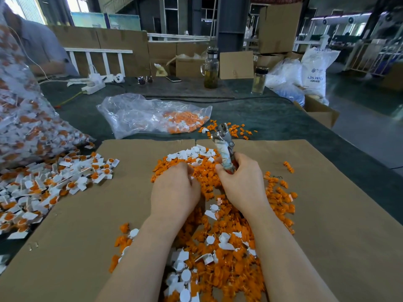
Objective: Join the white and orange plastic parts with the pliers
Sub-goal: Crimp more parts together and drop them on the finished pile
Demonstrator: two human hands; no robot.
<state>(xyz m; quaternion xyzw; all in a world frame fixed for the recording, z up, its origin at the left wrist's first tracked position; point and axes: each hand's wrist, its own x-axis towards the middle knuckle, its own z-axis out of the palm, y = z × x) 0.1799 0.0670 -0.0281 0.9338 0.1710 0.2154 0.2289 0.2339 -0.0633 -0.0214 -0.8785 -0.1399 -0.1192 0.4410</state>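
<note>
The pliers (222, 144) stand upright with the head pointing away, their wrapped handles clenched in the right hand (239, 184). Just beside it, the left hand (174, 188) lies palm-down with fingers curled into the pile of orange parts (207, 175); whether it grasps anything cannot be told. White parts (196, 152) lie just beyond both hands.

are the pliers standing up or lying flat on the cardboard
Standing up. The right hand grips the handles of the pliers, and the metal head points up and away, above the pile of orange parts, not resting on the cardboard.
</note>
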